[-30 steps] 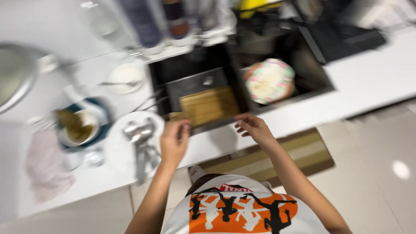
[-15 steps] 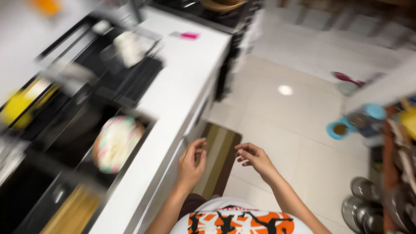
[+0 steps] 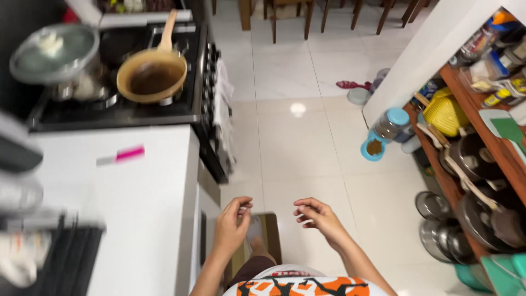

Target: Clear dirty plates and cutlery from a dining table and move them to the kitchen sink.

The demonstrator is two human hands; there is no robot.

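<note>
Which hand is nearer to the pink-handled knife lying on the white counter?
Left. The left hand hangs over the floor just past the counter edge, below and right of the knife. The right hand is farther right, over open floor tiles. Both hands are empty.

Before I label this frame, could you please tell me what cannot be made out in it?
- Head view: items at the left edge are blurred and cut off.
- Contents of the lidded pot: hidden by its fogged lid.
- Whether the left hand or right hand pinches anything: too small to tell.
- Lower shelf pans: cut off.
</note>
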